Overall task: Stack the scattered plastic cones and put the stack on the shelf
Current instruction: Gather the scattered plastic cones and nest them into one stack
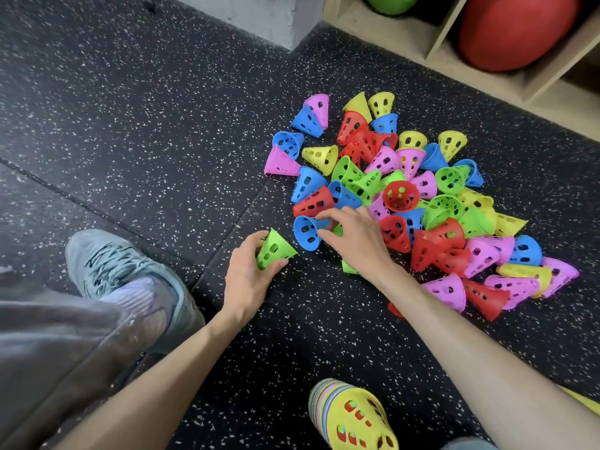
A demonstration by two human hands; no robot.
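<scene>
While I watch through the head camera, my left hand (pixel 246 280) grips a green perforated cone (pixel 274 250) lying on its side on the black speckled rubber floor (pixel 130 131), thumb and fingers curled round its wide end. My right hand (pixel 355 237) reaches into the near edge of the cone pile (pixel 415 196) with fingers spread and bent over a blue cone (pixel 306 232) — the fingertips touch its rim, though I cannot tell whether they actually pinch it. The pile is a loose heap of red, blue, green, yellow and pink cones, most tipped over, spread on the floor just in front of a pale wooden shelf unit (pixel 435 40). A red ball (pixel 516 30) and a green ball (pixel 393 1) sit in its lower compartments. Near the bottom edge lies a nested stack of cones (pixel 350 414), yellow outermost — on its side, between my forearms. A grey-green sneaker (pixel 123 271) stands at the left.
</scene>
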